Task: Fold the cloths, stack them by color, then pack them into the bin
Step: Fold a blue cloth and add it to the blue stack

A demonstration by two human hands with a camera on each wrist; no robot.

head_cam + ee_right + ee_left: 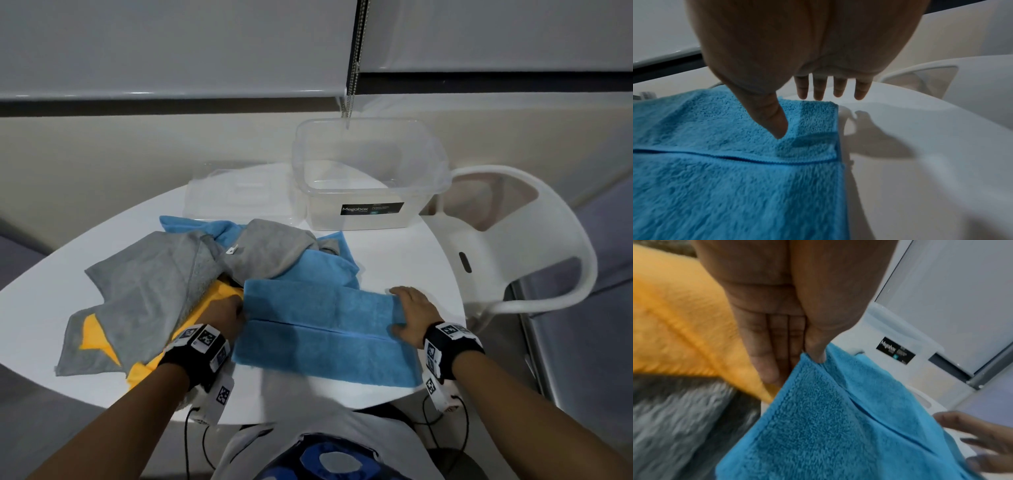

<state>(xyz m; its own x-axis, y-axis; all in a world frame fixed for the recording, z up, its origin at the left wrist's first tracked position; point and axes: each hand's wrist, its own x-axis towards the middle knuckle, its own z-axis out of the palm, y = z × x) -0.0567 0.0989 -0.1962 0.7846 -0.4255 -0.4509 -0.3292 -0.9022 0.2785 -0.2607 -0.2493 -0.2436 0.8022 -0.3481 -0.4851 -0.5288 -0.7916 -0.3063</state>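
While left hand (pixel 228 313) pinches fluffy rectangular blue cloth (pixel 322 329), right hand (pixel 412 315) flattens.

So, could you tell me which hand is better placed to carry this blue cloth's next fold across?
Probably the left hand: it already pinches the blue cloth at its left end, while the right hand lies flat on the other end.
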